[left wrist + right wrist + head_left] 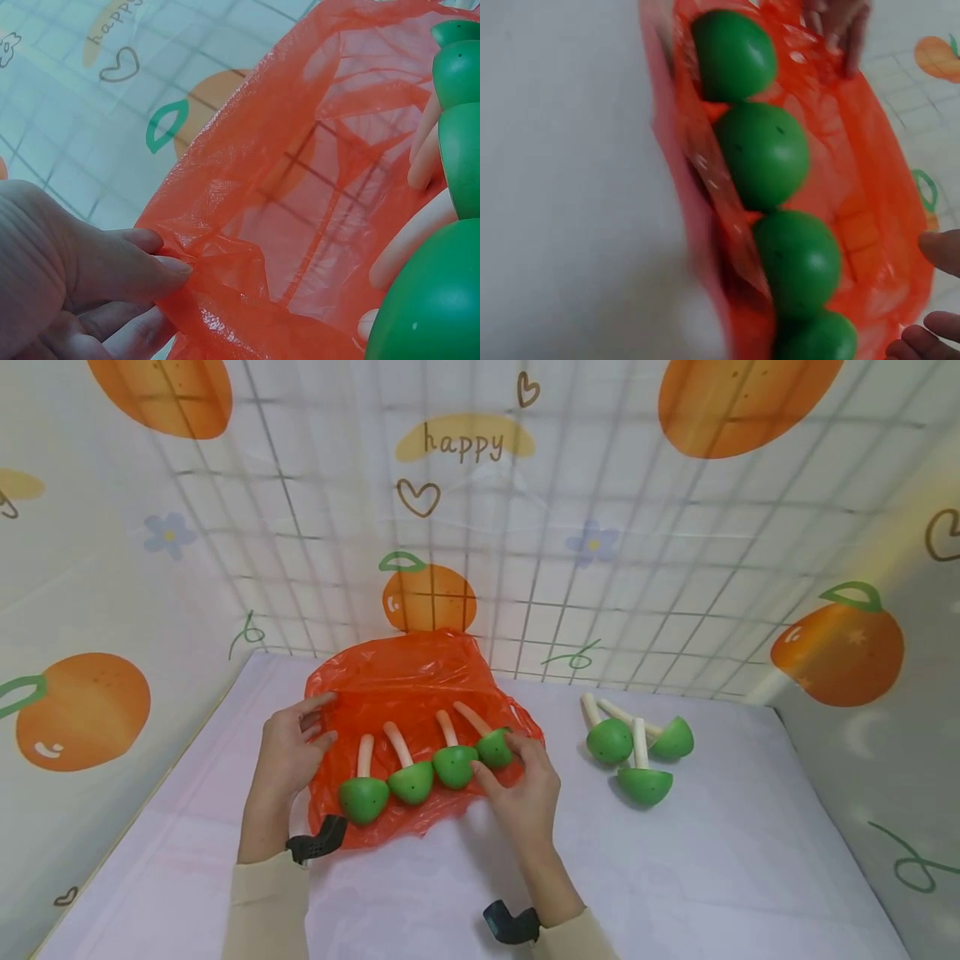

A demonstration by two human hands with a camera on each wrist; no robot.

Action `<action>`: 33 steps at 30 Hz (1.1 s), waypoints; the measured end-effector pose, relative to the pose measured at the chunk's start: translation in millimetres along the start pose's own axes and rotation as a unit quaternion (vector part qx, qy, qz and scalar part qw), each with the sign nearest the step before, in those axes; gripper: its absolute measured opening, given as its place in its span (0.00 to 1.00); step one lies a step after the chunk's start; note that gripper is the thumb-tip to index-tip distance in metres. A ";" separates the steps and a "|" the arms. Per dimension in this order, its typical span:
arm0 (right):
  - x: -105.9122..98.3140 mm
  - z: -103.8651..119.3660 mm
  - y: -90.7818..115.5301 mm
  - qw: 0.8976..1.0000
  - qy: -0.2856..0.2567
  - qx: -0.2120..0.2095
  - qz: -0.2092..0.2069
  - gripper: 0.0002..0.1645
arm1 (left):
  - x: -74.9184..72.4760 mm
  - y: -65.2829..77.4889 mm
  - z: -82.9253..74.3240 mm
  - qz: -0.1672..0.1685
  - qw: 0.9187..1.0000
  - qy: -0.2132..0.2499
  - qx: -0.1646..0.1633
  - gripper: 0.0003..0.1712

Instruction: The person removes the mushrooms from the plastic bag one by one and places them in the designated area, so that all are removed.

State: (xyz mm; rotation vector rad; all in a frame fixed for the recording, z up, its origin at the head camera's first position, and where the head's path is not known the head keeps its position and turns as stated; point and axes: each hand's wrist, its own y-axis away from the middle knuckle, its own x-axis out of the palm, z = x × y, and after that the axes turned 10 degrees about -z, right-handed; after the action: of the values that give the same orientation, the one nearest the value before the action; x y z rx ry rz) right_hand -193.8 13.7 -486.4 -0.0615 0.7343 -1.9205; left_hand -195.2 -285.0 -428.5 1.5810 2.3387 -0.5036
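Observation:
A thin red plastic bag (408, 668) lies spread on the table, its mouth open. Inside it rest several toy mushrooms (363, 800) in a row, with green domed caps and pale stems. Between thumb and fingers, my left hand (288, 752) pinches the bag's left edge; the grip shows closely in the left wrist view (97, 277). My right hand (525, 785) is beside the rightmost mushroom (494, 749) in the bag, its thumb and fingers spread apart. In the right wrist view its fingers (928, 345) are relaxed and hold nothing.
Right of the bag, three more toy mushrooms (643, 785) lie close together on the pale table (712, 868). A wire grid behind a printed cloth (525, 560) rises at the back, with cloth walls left and right.

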 end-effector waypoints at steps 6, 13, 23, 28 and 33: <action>21.3 -3.9 14.9 1.000 0.011 0.008 0.006 0.32 | 0.5 -1.7 3.4 -0.003 1.000 -0.002 0.012 0.32; 38.3 -8.5 25.2 0.997 0.058 0.040 0.022 0.35 | 1.0 -2.5 3.7 -0.002 1.000 -0.001 0.020 0.31; 48.8 -9.4 26.8 0.994 0.089 0.059 0.012 0.35 | 0.2 -2.6 4.7 0.001 1.000 -0.002 0.010 0.32; 52.9 -7.3 27.5 0.992 0.099 0.076 0.011 0.37 | 0.0 -3.3 6.3 0.000 1.000 -0.002 0.010 0.32; 56.9 -9.4 28.1 0.991 0.109 0.072 0.004 0.36 | 0.1 -3.1 6.8 -0.002 1.000 0.001 0.010 0.31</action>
State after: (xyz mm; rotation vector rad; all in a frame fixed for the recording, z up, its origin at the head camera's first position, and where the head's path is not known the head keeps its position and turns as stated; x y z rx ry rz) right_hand -200.9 -37.6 -524.2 0.2438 0.7351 -1.9863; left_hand -198.0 -288.9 -434.3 1.5858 2.3469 -0.5283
